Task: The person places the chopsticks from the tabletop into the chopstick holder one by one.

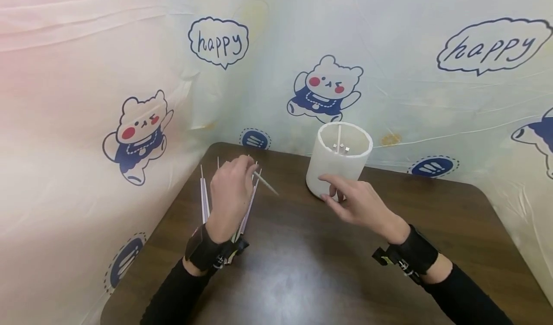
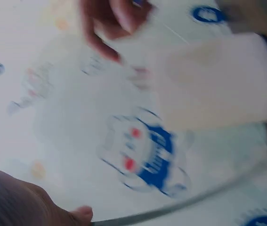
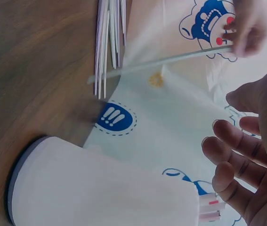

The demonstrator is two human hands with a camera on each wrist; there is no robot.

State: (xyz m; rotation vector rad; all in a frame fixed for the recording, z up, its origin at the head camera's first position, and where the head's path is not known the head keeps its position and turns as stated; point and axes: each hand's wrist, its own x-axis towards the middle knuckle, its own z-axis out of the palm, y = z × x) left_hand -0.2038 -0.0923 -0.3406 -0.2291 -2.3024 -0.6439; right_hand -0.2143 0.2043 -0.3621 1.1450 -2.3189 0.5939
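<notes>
My left hand pinches one end of a thin grey-green stick, which slants through the air with its other end free. Below that hand, several thin pale purple and whitish sticks lie on the table, partly hidden by the hand and wrist. A white cylindrical container stands upright with its mouth facing up; a few pale, square-ended sticks show inside it. In front of the container hovers my right hand, its fingers loosely bent and holding nothing. Whether it touches the container's wall is unclear.
The dark brown wooden table has rounded corners. Pale cloth with printed bears and "happy" bubbles hangs close behind the container and along the left side. Both wrists wear black straps with small cameras.
</notes>
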